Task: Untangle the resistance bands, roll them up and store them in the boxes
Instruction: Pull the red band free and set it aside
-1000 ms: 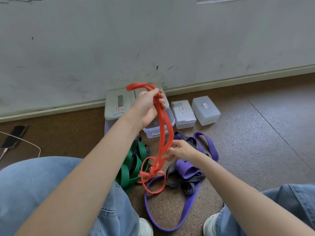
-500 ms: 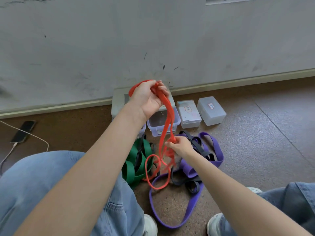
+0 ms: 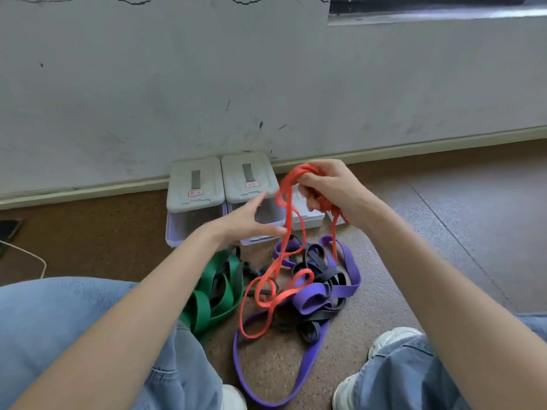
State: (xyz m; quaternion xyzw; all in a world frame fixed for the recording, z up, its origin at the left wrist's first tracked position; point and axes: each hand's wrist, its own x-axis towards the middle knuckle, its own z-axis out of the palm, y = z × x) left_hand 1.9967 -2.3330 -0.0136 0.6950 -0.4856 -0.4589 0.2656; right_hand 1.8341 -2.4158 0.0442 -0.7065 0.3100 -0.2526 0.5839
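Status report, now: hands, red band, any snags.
Right hand grips bunched red band. Left hand open, fingers touching a strand. Lower loops lie across purple band and black band.

The orange band (image 3: 278, 261), purple band (image 3: 310, 294), green band (image 3: 219, 288) and the dark grey band (image 3: 322, 270) all look like smooth, matt rubber. The boxes (image 3: 195, 202) are frosted, translucent plastic with a slight sheen. The floor (image 3: 444, 232) is speckled, rough-looking brown; the wall (image 3: 207, 84) is matt, scuffed grey. The jeans (image 3: 59, 321) are faded blue denim cloth.
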